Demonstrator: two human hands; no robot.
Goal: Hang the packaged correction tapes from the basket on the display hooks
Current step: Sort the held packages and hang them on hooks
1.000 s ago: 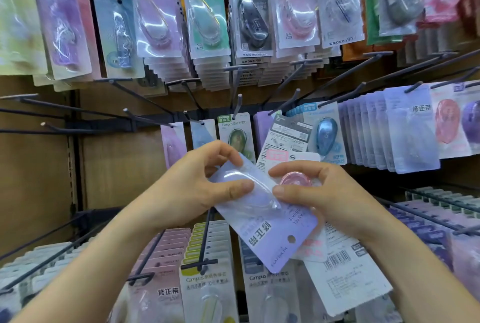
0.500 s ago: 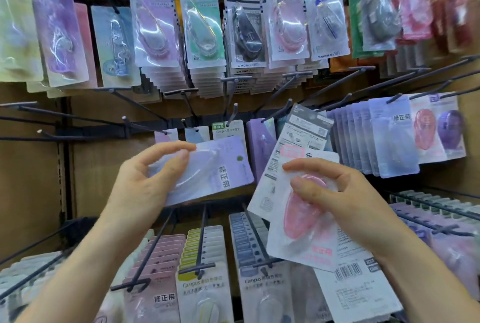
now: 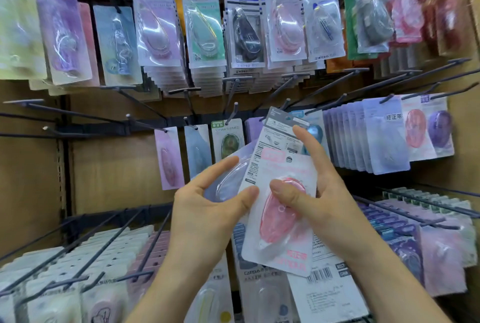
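My right hand [image 3: 319, 200] grips a fan of packaged correction tapes in front of the display. The pink pack [image 3: 283, 221] is on top with my thumb on its blister, and a grey-and-white backed pack [image 3: 278, 135] sits behind it. My left hand [image 3: 207, 206] holds a lilac pack [image 3: 228, 182] by its clear blister, tucked behind the left edge of the pink one. The two hands nearly touch. The basket is out of view.
Long dark hooks [image 3: 145, 125] jut toward me from a wooden back panel; several at middle left are bare. Hanging packs fill the top row [image 3: 205, 26], the right side [image 3: 384, 135] and the bottom rows [image 3: 109, 252]. Hook tips stand close to my hands.
My left hand has brought the lilac pack from the left back against the packs in my right hand. The right hand turned the pink pack more upright.
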